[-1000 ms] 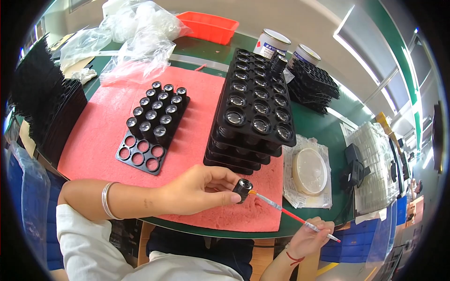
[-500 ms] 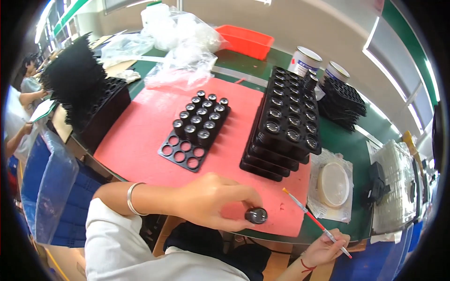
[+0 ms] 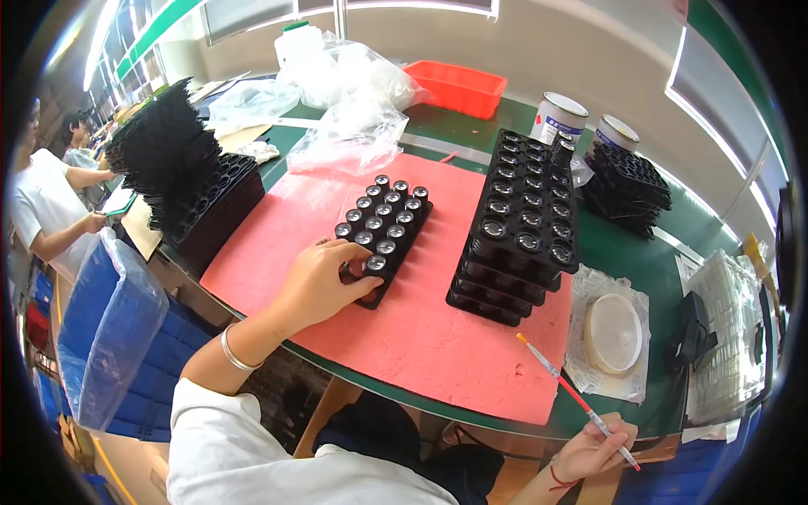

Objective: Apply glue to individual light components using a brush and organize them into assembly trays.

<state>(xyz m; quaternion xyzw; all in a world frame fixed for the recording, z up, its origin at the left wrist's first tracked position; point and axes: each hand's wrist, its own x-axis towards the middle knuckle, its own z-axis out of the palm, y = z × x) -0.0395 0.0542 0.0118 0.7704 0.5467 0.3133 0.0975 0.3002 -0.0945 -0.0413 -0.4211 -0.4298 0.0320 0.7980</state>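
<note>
My left hand has its thumb and forefinger closed round a black cylinder with a shiny glass-like top, at the near end of a small black tray. Several similar cylinders stand upright in that tray's holes, and my fingers hide part of its near-left corner. Low on the right, my right hand grips a thin paintbrush with a red and silvery handle. Its yellowish tip points up and to the left, over the pink sheet.
Right of centre rise stacked black trays full of cylinders. A round whitish dish lies on wrapping beside them. Behind are tins, a red bin and plastic bags. More black trays stand left; people work beyond.
My left hand has carried the cylinder from the pink sheet's near edge up and left to the tray. My right hand still holds the brush. The whole view has shifted slightly.
</note>
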